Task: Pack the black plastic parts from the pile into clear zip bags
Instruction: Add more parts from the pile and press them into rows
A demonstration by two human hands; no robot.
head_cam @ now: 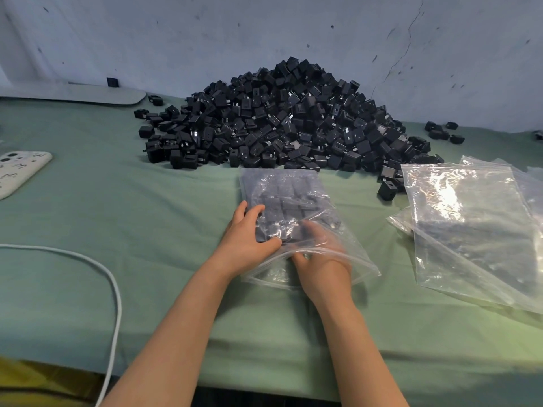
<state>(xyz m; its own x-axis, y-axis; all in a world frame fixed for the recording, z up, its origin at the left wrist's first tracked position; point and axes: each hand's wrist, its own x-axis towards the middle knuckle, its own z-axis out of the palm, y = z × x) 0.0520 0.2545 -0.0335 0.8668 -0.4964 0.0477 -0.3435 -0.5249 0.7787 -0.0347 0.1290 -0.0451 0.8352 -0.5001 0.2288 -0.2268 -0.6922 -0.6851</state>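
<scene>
A big pile of black plastic parts [276,118] lies against the wall at the back of the green-covered table [147,230]. In front of it lies a clear zip bag [289,195] with several black parts packed flat inside. My left hand [249,233] holds the bag's left side, fingers over the top and thumb at its near edge. My right hand [320,254] is inside the bag's open mouth, blurred by motion, with fingers reaching toward the parts; I cannot tell whether it holds one.
A stack of empty clear zip bags [476,224] lies to the right. A few loose black parts [443,132] sit at the far right. A white phone case [17,171] and a white cable [114,289] lie on the left, a grey tray [73,94] at the back left.
</scene>
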